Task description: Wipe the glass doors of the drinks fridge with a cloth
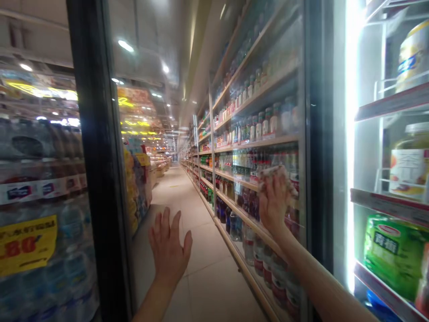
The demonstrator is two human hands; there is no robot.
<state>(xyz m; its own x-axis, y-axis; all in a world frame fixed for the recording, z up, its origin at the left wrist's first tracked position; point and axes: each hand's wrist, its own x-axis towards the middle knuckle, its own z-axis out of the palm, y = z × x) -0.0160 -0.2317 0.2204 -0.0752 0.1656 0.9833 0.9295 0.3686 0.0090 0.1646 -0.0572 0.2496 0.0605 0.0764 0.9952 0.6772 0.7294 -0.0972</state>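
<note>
A glass door with a black frame [97,147] stands open before me, and shelves of bottles show through or in its pane. My right hand [275,203] holds a crumpled, light-coloured cloth [277,173] against the right part of the glass. Only the cloth's edge shows past my fingertips. Lower and to the left, my left hand [170,246] is raised with its fingers spread and nothing in it. It is at the glass, but whether the palm touches it I cannot tell.
Lit fridge shelves [389,205] at the right carry bottles and a green pack [390,255]. Stacked bottle packs [40,179] with a yellow price sign [28,245] stand at the left. A tiled aisle floor [201,243] shows in the glass.
</note>
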